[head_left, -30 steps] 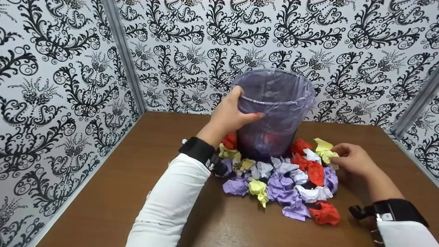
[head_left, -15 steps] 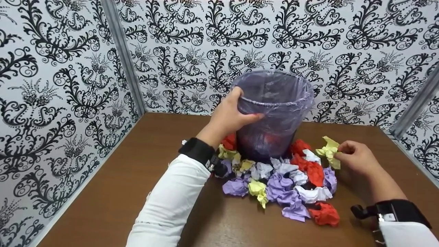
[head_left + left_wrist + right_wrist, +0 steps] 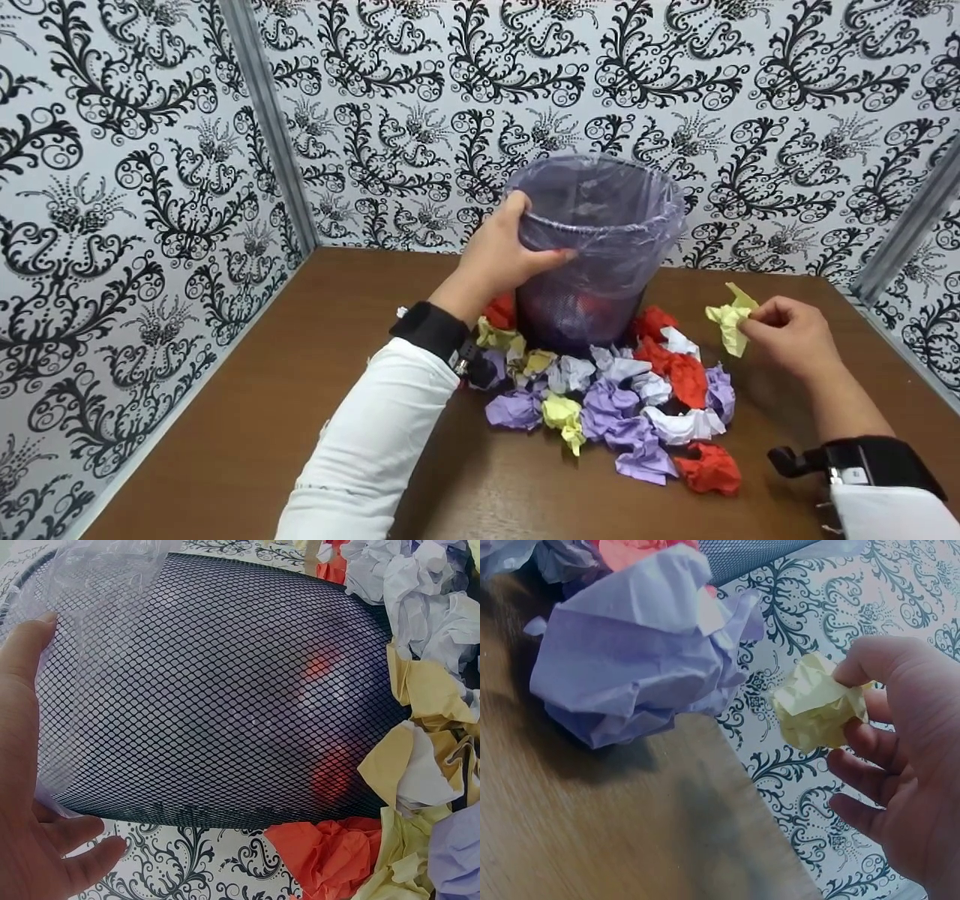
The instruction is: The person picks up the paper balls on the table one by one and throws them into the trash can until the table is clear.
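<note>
A mesh wastebasket (image 3: 592, 274) with a clear purple-tinted liner stands at the back middle of the table. My left hand (image 3: 495, 251) grips its left side near the rim, thumb across the front. Red and pale shapes show through the mesh (image 3: 210, 690) in the left wrist view. To the right of the bin, my right hand (image 3: 799, 337) pinches a crumpled yellow paper (image 3: 729, 326) between thumb and fingers, above the table. In the right wrist view this yellow paper ball (image 3: 814, 705) sits at the fingertips, apart from a nearby purple paper ball (image 3: 630, 652).
Many crumpled papers surround the bin's base: red (image 3: 709, 466), purple (image 3: 611, 405), white (image 3: 682, 425) and another yellow one (image 3: 564, 418). They lie on a brown wooden table (image 3: 300, 390). Patterned wall panels (image 3: 420, 120) rise behind and on the left.
My right hand has drawn the yellow paper a little to the right and up, away from the pile. My left hand has stayed on the wastebasket.
</note>
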`<action>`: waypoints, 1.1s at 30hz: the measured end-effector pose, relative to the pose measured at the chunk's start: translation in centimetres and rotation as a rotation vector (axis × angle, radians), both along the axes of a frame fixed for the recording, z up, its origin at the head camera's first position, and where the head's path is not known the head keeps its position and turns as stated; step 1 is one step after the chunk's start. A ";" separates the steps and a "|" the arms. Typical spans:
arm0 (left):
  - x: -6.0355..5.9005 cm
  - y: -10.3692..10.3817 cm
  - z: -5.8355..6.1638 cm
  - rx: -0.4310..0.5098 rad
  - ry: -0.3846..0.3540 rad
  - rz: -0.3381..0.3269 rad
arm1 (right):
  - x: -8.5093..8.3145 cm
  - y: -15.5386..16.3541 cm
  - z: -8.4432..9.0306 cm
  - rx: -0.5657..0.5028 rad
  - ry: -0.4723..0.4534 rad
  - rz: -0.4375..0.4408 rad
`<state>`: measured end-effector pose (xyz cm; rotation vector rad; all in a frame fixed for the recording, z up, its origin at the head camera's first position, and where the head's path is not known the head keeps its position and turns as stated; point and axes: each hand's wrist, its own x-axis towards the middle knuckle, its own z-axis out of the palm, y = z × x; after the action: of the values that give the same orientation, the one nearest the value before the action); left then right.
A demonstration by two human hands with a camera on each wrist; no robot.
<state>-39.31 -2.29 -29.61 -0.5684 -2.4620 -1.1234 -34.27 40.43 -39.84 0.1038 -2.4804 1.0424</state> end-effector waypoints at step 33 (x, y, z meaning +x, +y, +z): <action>-0.1 0.0 0.0 0.009 -0.012 -0.012 | 1.9 -3.6 4.5 -0.205 0.173 -0.119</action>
<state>-39.43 -2.30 -29.62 -0.5762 -2.4655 -1.1452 -32.40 36.87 -35.30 -0.0163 -2.1850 1.1764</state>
